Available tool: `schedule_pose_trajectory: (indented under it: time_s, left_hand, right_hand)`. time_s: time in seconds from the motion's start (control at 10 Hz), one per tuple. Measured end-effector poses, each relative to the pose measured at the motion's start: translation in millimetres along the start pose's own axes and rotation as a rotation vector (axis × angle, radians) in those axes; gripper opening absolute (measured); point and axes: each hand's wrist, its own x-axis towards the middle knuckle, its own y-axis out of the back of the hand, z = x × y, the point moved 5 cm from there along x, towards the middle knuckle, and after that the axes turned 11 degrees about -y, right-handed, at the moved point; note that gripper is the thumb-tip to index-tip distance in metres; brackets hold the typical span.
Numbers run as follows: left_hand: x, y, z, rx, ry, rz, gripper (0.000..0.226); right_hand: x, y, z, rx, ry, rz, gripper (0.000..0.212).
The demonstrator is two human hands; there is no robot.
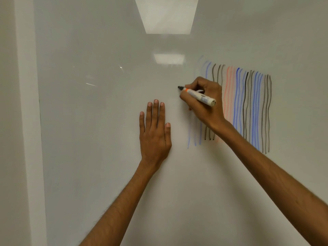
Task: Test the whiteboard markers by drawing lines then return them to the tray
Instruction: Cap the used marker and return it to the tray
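The whiteboard fills the view, glossy, with two ceiling-light reflections near the top. Across its right half we note a dense band of wavy vertical lines in black, blue and pale orange-red, some strong, the leftmost ones faint. We judge many markers tested, so the task looks well along. The tray is out of view, so we cannot tell how many remain.

The left hand lies flat on the board, fingers straight and close together, holding nothing, just left of the band. The right hand sits over the band's left end, fingers clamped on the marker.

The marker has a white barrel, an orange collar and a printed label. It is uncapped and points left, tilted slightly up. Its dark tip is at the board, left of the faintest lines. No fresh mark shows there, and we cannot confirm contact.

Left to do, in our judgement: draw this line, then return the marker
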Motion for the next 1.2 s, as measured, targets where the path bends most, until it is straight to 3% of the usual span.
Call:
schedule_pose_trajectory:
  time_s: [0.9,1.1,1.2]
  left_hand:
    - [-1,-2,-1,0.017,0.005,-0.002,0.057]
    - [-2,-1,0,0.008,0.007,0.009,0.058]
    - [-2,0,1,-0.002,0.008,0.013,0.057]
  right_hand:
    - [-127,-2,31,-0.318,0.023,-0.172,0.020]
    - [-105,6,25,-0.221,0.042,-0.086,0.016]
    - [-72,16,12,-0.235,0.100,0.069,0.017]
